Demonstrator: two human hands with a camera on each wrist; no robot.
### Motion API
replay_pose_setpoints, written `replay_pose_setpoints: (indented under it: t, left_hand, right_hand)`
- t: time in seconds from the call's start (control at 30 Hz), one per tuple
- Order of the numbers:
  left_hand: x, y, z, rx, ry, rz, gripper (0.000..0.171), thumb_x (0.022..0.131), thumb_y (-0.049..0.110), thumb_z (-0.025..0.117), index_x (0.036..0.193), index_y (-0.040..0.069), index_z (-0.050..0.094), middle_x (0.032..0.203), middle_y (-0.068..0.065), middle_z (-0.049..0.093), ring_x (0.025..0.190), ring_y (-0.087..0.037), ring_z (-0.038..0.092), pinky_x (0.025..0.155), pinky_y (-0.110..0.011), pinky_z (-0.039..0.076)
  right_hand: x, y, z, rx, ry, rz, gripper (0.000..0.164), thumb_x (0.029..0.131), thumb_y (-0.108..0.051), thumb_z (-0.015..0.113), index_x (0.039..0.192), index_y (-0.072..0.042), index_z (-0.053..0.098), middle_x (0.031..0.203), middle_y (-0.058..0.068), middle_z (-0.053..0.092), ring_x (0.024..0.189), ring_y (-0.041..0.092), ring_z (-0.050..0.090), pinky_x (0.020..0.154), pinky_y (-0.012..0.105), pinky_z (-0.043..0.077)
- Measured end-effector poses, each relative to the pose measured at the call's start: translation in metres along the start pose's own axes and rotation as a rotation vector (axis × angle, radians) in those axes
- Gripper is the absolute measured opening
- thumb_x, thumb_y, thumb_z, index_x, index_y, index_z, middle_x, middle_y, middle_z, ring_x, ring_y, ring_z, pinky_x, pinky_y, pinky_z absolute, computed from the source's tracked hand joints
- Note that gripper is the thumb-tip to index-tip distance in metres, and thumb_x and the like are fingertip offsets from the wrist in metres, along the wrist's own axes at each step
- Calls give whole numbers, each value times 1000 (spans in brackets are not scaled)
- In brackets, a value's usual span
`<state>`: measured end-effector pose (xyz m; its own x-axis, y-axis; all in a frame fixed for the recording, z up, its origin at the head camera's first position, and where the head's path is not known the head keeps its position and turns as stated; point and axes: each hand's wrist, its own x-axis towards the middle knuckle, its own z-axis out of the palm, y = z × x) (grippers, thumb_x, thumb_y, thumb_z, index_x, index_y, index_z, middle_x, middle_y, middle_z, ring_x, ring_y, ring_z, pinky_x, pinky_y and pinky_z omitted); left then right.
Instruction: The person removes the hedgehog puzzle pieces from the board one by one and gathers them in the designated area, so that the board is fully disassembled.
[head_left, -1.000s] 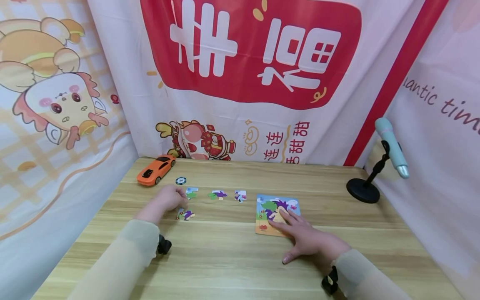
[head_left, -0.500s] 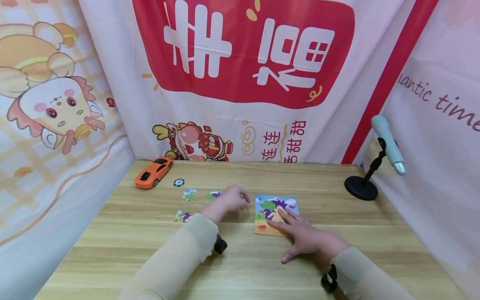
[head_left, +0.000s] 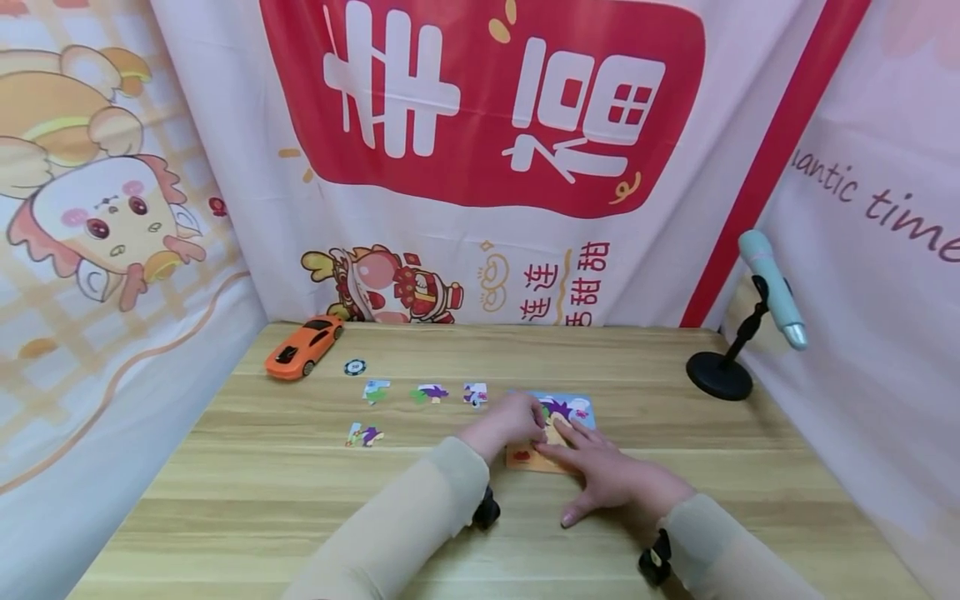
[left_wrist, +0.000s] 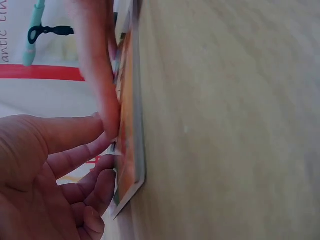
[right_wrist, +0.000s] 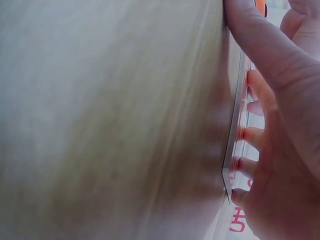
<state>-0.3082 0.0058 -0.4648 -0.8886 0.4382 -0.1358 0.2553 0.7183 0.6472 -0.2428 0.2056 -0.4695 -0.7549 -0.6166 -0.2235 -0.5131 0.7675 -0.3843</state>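
Puzzle board [head_left: 558, 410] is covered at right by right hand [head_left: 609, 472], fingers apart; at left by left hand [head_left: 513, 422], whose grip cannot be told.

The left arm [head_left: 405, 529] slants inward to bring the left hand [head_left: 513, 419] beside the right; its thumb [left_wrist: 75, 134] stretches forward nearly straight and its lower fingers [left_wrist: 102, 187] curl. The right arm [head_left: 731, 546] angles in from the other side, the right hand [head_left: 607, 477] palm down, fingers spread, thumb [head_left: 577, 508] splayed back toward the body.
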Motion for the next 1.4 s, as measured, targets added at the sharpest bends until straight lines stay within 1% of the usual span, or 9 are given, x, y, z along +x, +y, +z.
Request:
replay_pose_setpoints:
  t: [0.23,0.4,0.53,0.7,0.8,0.97,1.03,1.17,1.4]
  left_hand:
    - [0,5,4,-22,-23,-21,16,84,16,79,78,14,65,75,-1,60,67,-17,55,58,-29,46]
    - [1,7,7,6,-20,-2,18,84,17,80,77,13,64,74,1,59,65,-15,55,56,-29,45]
    - [0,7,7,24,-12,11,20,82,16,81,76,14,62,72,2,60,63,-13,54,55,-28,45]
    - [-1,7,7,2,-17,-6,18,84,15,79,77,14,62,74,1,59,64,-14,54,56,-28,45]
    - [-1,7,7,-1,-17,-15,18,85,15,78,78,14,61,74,1,59,64,-14,55,57,-29,46]
    - [-1,6,8,-1,-10,-20,18,86,16,77,78,14,61,74,1,59,64,-14,54,56,-28,46]
    - [-1,5,7,-3,-13,-23,18,87,16,77,78,14,61,75,1,59,64,-14,55,56,-28,46]
    - [-2,5,6,7,-19,-27,20,85,21,79,79,15,61,75,1,58,63,-14,53,55,-29,45]
    - [-2,4,6,15,-29,-29,25,82,24,83,80,15,59,76,0,57,64,-15,52,55,-30,43]
  right_hand:
    - [-3,1,0,16,-7,1,100,67,-67,75,153,-36,34,164,10,1,146,43,-4,107,71,8]
    - [-11,-3,-5,61,-16,20,96,70,-61,78,153,-36,35,164,14,3,146,45,0,108,70,9]
    - [-20,-4,-8,71,-16,60,94,71,-60,78,152,-38,36,163,17,8,145,46,4,108,69,12]
    - [-27,-3,-8,60,-10,124,94,70,-63,78,151,-40,37,162,17,12,145,46,7,108,68,15]
    - [-30,-2,-6,49,7,139,99,68,-64,78,153,-35,35,162,19,12,144,46,10,108,67,17]
    - [-32,0,-3,31,51,147,123,64,-67,78,157,-9,21,160,22,12,144,45,13,111,62,17]
    - [-32,0,-2,21,58,163,130,63,-68,78,156,-2,17,160,22,13,145,44,13,113,59,17]
    - [-30,-1,-2,-7,42,202,130,62,-71,75,155,0,19,161,19,13,146,40,13,113,57,17]
    - [-29,-5,-5,-13,13,213,126,64,-69,76,155,0,21,161,19,13,146,41,14,113,57,18]
